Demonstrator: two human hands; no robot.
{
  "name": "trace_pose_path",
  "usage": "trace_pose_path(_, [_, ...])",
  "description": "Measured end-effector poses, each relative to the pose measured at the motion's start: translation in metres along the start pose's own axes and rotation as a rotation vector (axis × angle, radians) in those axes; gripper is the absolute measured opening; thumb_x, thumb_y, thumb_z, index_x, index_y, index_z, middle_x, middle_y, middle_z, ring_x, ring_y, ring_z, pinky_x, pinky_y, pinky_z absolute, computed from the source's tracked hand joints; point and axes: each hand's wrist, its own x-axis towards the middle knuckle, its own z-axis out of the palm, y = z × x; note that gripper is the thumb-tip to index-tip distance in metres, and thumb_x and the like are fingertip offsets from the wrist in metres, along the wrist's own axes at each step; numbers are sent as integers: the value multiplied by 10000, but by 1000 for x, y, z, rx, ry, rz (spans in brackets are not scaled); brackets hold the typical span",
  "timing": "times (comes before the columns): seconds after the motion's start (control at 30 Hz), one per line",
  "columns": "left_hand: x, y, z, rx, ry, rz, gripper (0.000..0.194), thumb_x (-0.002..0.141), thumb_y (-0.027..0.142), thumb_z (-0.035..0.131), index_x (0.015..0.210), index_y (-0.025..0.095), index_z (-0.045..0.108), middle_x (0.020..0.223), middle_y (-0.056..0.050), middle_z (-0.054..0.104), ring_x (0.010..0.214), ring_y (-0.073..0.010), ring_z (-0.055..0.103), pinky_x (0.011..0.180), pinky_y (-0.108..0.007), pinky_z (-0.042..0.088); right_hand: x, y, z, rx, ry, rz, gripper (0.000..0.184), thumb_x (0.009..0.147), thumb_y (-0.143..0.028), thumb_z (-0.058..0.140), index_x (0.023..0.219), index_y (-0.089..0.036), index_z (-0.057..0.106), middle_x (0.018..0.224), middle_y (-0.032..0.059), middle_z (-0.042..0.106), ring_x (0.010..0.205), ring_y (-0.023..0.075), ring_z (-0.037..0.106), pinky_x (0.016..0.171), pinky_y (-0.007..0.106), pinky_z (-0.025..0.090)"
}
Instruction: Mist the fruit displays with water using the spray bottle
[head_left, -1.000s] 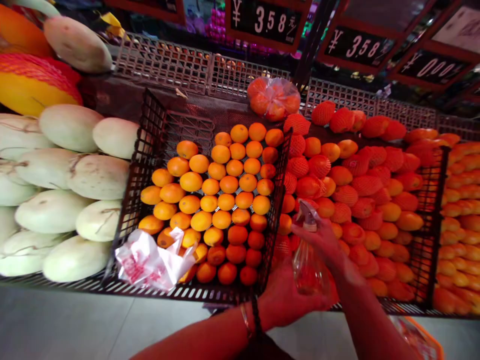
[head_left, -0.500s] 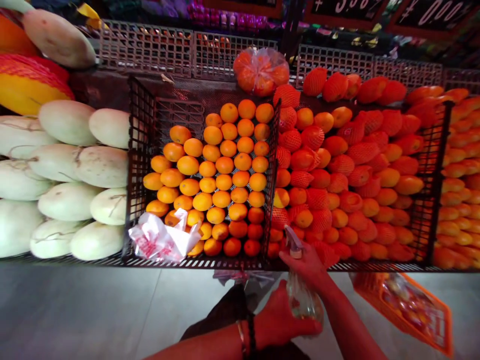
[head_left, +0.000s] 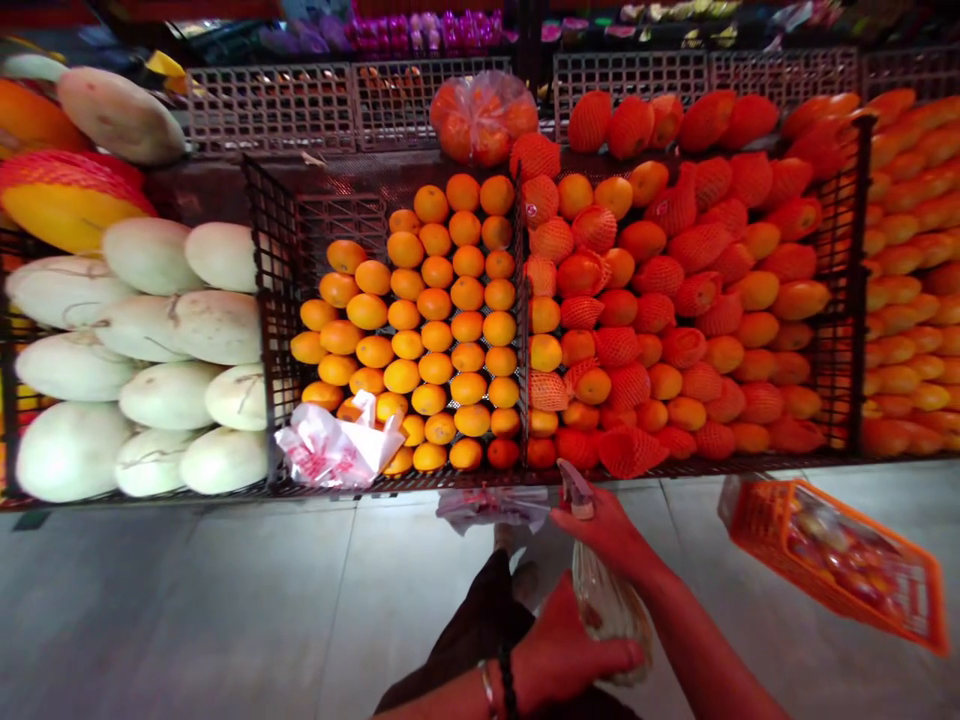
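A black plastic lattice crate of small oranges (head_left: 271,300) sat well ahead. Low in front, the clear plastic spray bottle (head_left: 606,605) stood upright: left hand (head_left: 559,655) cupped its base, right hand (head_left: 611,530) clamped round its trigger neck.

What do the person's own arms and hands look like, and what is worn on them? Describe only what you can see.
Both forearms are bare, with no sleeves in view and no gloves on the hands. The left hand has two bands at its wrist: a thin pale bangle and a dark beaded bracelet. The right hand shows no jewellery.
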Motion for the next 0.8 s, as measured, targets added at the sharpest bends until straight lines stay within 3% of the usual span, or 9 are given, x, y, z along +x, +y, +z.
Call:
trace_pose_path(0.1, [-9,-3,5,-77,31,19,889,634,322,1017,1414,173,617,1376,-167,788,1241,-377,743,1079,-536,570,-6,-2,2,-5,8,20,854,821,-436,760,1634,-210,633,827,-22,704,761,212,622,754,342,494])
trace_pose_path(0.2, [-18,1,4,52,96,10,823,611,283,1000,1347,180,647,1316,-133,805,1198,-365,742,1058,-521,580,-10,-5,5,-117,35,1,843,794,-390,719,1619,-228,661,732,-37,678,698,213,608,721,344,465])
trace_pose_path(0.3, [-26,7,1,165,115,31,831,569,292,1021,1315,216,663,1308,-97,802,1219,-367,732,1065,-495,586,-16,-8,11,-137,47,-50,827,803,-366,705,1620,-247,653,764,-34,709,703,220,627,730,351,478])
trace_pose_path(0.4, [-32,7,-1,143,100,75,831,607,305,1031,1348,219,665,1335,-105,800,1247,-377,738,1081,-495,590,-21,-9,20,-32,38,-89,519,838,-384,737,1335,-242,789,809,-19,717,743,214,620,733,334,497])
trace_pose_path(0.47, [-35,3,-1,52,91,124,837,637,313,1035,1377,199,660,1349,-135,804,1264,-393,741,1103,-522,586,-24,-10,25,26,4,-125,323,861,-416,759,1120,-224,783,832,-14,709,770,206,611,742,325,502])
trace_pose_path(0.53, [-35,0,-1,-12,101,148,859,637,312,1034,1394,184,647,1361,-159,804,1265,-407,747,1108,-548,587,-24,-14,28,40,-15,-141,286,870,-452,771,1026,-215,738,867,-9,711,791,203,614,754,324,499])
trace_pose_path(0.63, [-34,2,-6,58,136,135,869,625,312,1001,1400,171,636,1364,-167,801,1258,-415,750,1090,-552,594,-22,-24,31,-8,-3,-126,260,844,-459,745,925,-217,693,821,-16,682,767,197,597,741,327,475])
trace_pose_path(0.8, [-32,28,-24,191,145,152,887,579,361,1009,1375,181,663,1290,-134,817,1202,-386,757,1071,-519,612,-9,-44,37,-65,81,-98,214,769,-411,686,716,-240,569,671,-40,568,669,171,518,660,320,396])
